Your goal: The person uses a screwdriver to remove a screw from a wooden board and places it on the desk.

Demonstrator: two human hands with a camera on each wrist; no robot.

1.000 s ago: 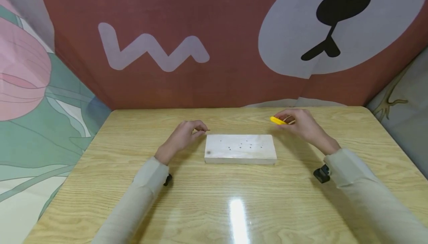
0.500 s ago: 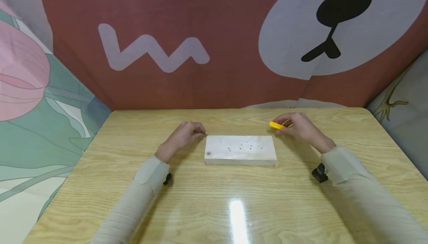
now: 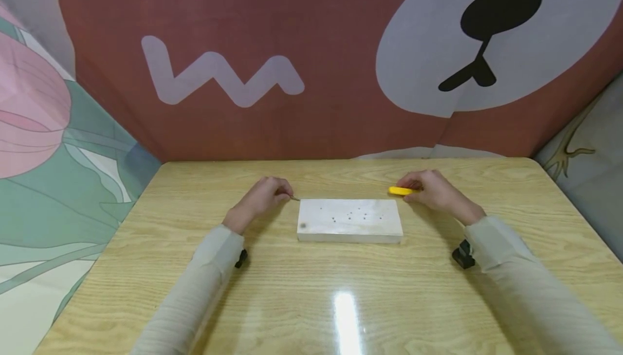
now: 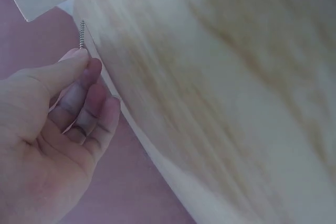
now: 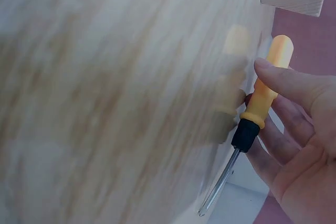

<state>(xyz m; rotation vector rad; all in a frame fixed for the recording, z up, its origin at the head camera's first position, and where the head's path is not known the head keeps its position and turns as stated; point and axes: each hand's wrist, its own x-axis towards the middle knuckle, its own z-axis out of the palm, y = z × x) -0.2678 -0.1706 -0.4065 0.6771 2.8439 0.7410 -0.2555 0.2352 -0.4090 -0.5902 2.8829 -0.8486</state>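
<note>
A pale wooden block (image 3: 349, 228) with several small holes in its top lies on the table between my hands. My left hand (image 3: 263, 198) is by its far left corner and pinches a screw (image 4: 82, 34) between thumb and fingertip, the threaded end pointing away from the fingers. At the block's far right corner, my right hand (image 3: 435, 195) holds a screwdriver (image 5: 260, 103) by its yellow handle, thumb on one side and fingers on the other. Its black collar and metal shaft show in the right wrist view. In the head view only the yellow handle end is visible.
The wood-grain table (image 3: 311, 290) has a glare spot near its front. A red-brown printed backdrop (image 3: 336, 127) rises along the far edge, with printed panels at both sides. A black wrist device (image 3: 463, 255) sits under the right cuff.
My right hand has come down and slightly left with the screwdriver, its handle now lying more level. The left hand has shifted slightly left and lower with the screw.
</note>
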